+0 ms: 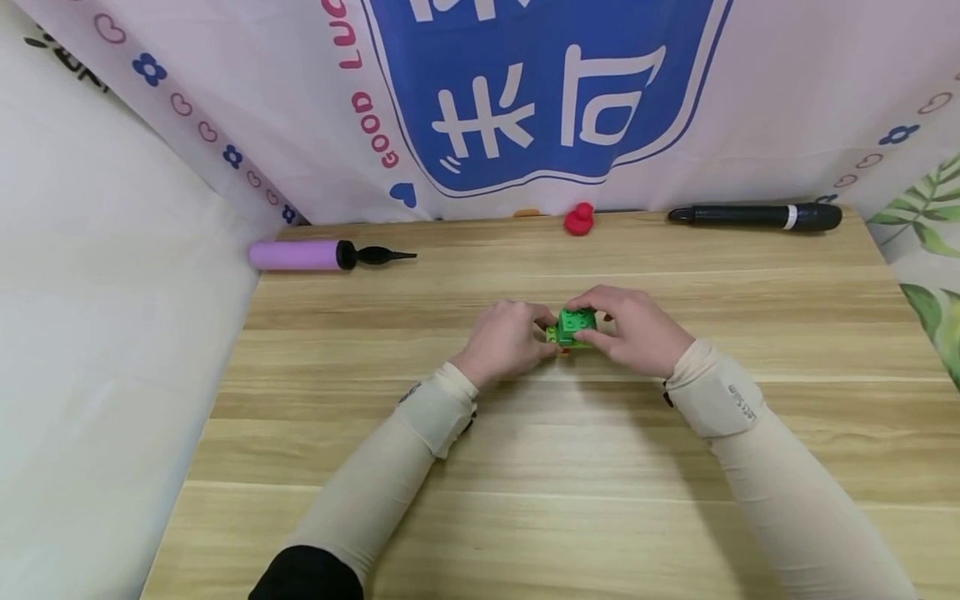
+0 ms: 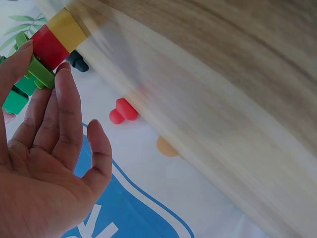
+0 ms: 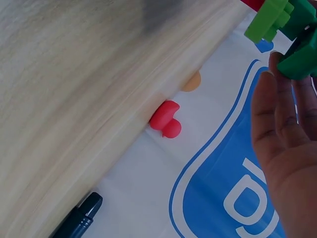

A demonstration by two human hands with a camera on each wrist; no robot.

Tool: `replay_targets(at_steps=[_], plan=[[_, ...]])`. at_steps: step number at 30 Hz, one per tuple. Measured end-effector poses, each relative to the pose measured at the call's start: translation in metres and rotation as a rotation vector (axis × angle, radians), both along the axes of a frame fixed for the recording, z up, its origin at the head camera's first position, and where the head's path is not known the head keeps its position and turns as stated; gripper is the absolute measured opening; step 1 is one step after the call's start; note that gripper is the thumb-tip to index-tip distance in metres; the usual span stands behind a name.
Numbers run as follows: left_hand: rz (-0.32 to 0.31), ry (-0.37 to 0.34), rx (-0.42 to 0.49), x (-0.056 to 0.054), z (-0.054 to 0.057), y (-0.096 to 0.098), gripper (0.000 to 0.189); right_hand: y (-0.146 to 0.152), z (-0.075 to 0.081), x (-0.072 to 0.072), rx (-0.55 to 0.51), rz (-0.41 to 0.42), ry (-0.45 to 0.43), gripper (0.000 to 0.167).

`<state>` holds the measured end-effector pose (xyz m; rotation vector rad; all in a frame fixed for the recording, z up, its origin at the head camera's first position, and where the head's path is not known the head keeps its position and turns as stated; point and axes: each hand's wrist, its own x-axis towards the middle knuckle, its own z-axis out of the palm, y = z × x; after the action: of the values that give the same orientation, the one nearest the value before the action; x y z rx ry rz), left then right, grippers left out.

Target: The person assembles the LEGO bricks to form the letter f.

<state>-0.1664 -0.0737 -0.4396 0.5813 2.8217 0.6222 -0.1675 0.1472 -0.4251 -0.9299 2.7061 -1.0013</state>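
A stack of toy building blocks stands in the middle of the table. In the left wrist view its yellow block (image 2: 67, 29) and red block (image 2: 49, 47) lie at one end, then a light green block (image 2: 41, 72), with darker green blocks (image 2: 16, 101) at the other. My left hand (image 1: 506, 342) pinches the light green block between thumb and fingers. From the other side my right hand (image 1: 633, 329) grips the top green block (image 1: 576, 322). In the head view the lower blocks are mostly hidden beneath the green ones.
Along the table's (image 1: 495, 500) back edge lie a purple hand pump (image 1: 296, 255), a small red knobbed object (image 1: 579, 219) and a black microphone-like object (image 1: 757, 217). An orange thing (image 1: 527, 212) peeks out behind the edge. A printed cloth (image 1: 480, 183) hangs at the back.
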Motion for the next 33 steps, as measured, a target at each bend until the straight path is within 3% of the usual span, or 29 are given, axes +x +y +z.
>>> replay_targets(at_steps=[14, 33], plan=[[0.002, -0.004, 0.017, 0.0001, -0.0009, 0.0009, 0.036, 0.0, 0.0004, 0.0028, 0.005, 0.022, 0.051, 0.034], [-0.008, -0.01, 0.023, -0.0011, -0.0021, 0.0013, 0.038, -0.0014, -0.0012, 0.0034, 0.0, 0.0, 0.015, 0.033]])
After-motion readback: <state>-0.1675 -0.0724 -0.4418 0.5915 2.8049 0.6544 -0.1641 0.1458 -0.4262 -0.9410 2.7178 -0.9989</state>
